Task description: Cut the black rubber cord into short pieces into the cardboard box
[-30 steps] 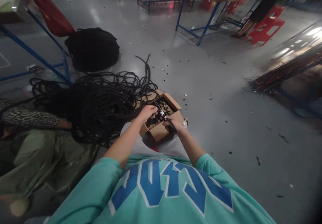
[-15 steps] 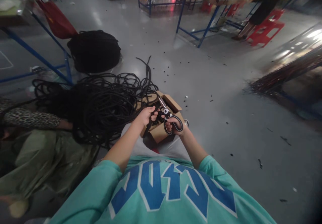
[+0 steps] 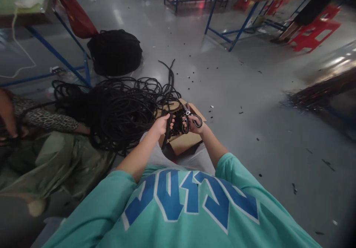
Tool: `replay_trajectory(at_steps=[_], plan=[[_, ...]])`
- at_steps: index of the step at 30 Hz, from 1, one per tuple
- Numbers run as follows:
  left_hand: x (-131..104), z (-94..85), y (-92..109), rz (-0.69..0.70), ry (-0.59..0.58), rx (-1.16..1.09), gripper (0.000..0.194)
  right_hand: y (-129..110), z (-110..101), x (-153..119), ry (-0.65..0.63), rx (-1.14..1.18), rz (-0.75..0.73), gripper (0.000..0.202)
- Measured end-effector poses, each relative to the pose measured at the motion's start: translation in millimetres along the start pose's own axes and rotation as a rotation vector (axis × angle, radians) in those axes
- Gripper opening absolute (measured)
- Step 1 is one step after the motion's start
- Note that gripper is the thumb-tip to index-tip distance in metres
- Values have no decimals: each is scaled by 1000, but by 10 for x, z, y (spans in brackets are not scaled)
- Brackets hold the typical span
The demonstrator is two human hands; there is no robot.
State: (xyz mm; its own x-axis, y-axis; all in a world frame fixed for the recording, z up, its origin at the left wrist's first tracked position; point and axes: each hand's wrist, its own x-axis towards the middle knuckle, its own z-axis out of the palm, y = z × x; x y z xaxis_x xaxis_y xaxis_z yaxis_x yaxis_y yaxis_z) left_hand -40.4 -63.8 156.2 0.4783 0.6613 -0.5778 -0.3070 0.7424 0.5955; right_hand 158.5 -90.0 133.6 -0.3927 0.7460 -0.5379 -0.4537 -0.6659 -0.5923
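My left hand (image 3: 163,124) is closed around a black cord (image 3: 167,130), whose lower end hangs down over the box edge. In my right hand (image 3: 194,124) are black-handled scissors (image 3: 188,113), with their blades parted and pointing up and away from me. Both hands are above an open cardboard box (image 3: 182,144) holding many small black pieces (image 3: 175,126). To the left of the box spreads a large tangled heap of black cord (image 3: 119,110), part of it reaching the box's far side.
At the left sits another person in a leopard-print sleeve (image 3: 47,118). Behind the heap are a black sack (image 3: 115,53) and a blue-legged table (image 3: 55,56). A red stool (image 3: 314,32) stands far right; dark bundled strands (image 3: 319,90) lie nearer. Small scraps dot the floor.
The scissors have swung upright and their blades have opened wider. My right hand has risen slightly, and the scissors are a little further from the cord. The view has turned left.
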Motion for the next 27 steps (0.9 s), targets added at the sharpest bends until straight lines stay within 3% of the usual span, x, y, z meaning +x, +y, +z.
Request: replay_trajectory(at_steps=[3,7,13,18,22,27], plan=[[-22,-68,-11,32,12,40,28,-33,-29,37,15,48,-33,27],[-49,-148,-13,64,48,87,32,33,-61,-6,67,-55,-89,31],[-243,-190,-57,185,104,151,16,384,-32,-426,136,-211,-175,53],[-464,-100,-207,303,-3,410,33,688,144,-844,154,-534,-207,58],[-594,16,-254,379,30,705,21,774,320,-1064,216,-779,-275,54],[-777,136,-235,445,106,948,21,811,493,-1223,194,-923,-259,62]])
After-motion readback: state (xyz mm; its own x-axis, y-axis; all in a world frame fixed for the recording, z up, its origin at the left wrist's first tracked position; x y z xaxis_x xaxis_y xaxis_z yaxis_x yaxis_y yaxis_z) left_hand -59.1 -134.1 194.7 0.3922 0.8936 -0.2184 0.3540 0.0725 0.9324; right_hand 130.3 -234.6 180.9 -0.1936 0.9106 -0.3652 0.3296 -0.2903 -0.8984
